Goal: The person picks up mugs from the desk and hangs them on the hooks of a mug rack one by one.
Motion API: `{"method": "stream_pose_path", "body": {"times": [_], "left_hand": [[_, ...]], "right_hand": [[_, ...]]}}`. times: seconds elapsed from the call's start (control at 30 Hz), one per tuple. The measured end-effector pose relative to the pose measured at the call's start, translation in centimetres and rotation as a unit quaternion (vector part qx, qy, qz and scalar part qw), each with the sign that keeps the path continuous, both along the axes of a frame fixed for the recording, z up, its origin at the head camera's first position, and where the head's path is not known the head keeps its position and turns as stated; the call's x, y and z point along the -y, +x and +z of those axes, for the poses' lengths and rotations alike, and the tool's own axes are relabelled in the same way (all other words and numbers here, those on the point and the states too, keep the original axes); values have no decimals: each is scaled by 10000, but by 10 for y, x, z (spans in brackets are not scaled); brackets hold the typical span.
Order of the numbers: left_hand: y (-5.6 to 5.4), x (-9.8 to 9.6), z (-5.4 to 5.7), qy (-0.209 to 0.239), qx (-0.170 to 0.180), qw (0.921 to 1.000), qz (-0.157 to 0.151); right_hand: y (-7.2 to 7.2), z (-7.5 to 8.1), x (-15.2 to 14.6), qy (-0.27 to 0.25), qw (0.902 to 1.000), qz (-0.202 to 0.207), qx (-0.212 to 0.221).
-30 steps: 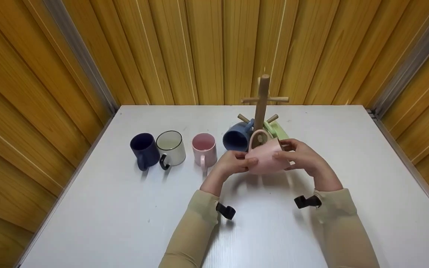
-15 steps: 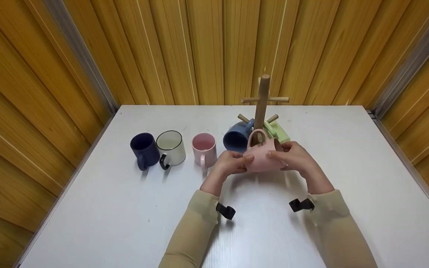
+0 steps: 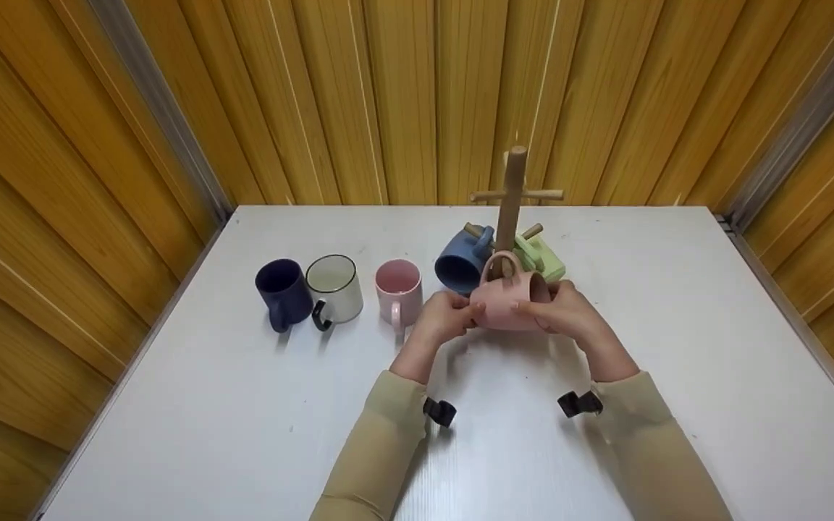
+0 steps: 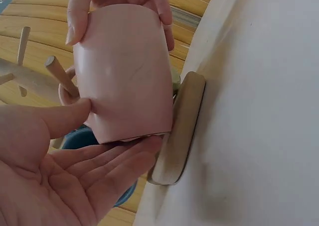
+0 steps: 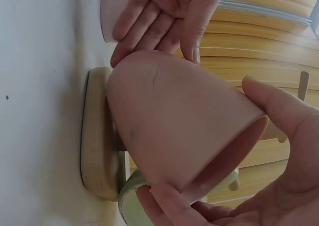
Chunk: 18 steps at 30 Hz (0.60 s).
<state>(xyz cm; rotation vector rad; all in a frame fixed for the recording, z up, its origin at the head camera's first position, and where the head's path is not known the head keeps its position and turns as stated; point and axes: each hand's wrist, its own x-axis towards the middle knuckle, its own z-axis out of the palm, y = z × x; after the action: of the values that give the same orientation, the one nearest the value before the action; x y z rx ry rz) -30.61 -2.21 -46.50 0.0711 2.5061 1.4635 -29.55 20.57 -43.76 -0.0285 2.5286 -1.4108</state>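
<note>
Both hands hold a pink mug [image 3: 498, 305] sideways in front of a wooden mug tree [image 3: 511, 199], its handle up and its mouth to the right. My left hand [image 3: 446, 317] pinches the base end, thumb on the side and fingers beneath. At the rim end, my right hand [image 3: 570, 312] grips with thumb and fingers on opposite sides. In the left wrist view a wooden peg [image 4: 62, 76] pokes through the handle loop. A blue mug [image 3: 460, 262] and a light green mug [image 3: 550, 263] hang on the tree's lower pegs, just behind.
Left of the tree, another pink mug [image 3: 399, 293], a white mug [image 3: 341, 293] with a black handle and a dark blue mug [image 3: 287, 293] stand upright in a row. The tree's upper pegs [image 3: 544, 195] carry no mugs. Wood-patterned panels [image 3: 402, 101] enclose the white table [image 3: 243, 434].
The pink mug has moved slightly left and toward the tree, turning nearer to level. My right hand has shifted left with it; my left hand has barely moved.
</note>
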Motion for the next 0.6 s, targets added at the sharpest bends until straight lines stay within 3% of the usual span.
{"method": "stream_pose_path", "body": {"times": [0.1, 0.2, 0.27, 0.33, 0.4, 0.47, 0.53, 0.6], "left_hand": [[6, 10, 16, -724, -142, 9973, -65], [14, 28, 35, -1176, -182, 9929, 91], [19, 42, 46, -1428, -289, 9884, 418], [23, 57, 52, -1804, -507, 9786, 855], [25, 69, 53, -2125, -610, 9672, 1248], [25, 78, 51, -2371, -570, 9592, 1429], [23, 84, 47, -2421, -423, 9596, 1372], [19, 86, 42, -2327, -303, 9652, 1155]], "right_hand": [[0, 0, 0, 6, 10000, -2, 14], [0, 1, 1, -49, 10000, 16, 51], [-1, 0, 1, -80, 9999, 16, 81], [-2, -1, 1, -128, 9998, 58, 116], [-2, -2, 0, -173, 9997, 87, 147], [-2, -3, 0, -222, 9995, 126, 173], [-3, -4, -1, -274, 9993, 162, 195], [-4, -5, -2, -293, 9992, 201, 203]]}}
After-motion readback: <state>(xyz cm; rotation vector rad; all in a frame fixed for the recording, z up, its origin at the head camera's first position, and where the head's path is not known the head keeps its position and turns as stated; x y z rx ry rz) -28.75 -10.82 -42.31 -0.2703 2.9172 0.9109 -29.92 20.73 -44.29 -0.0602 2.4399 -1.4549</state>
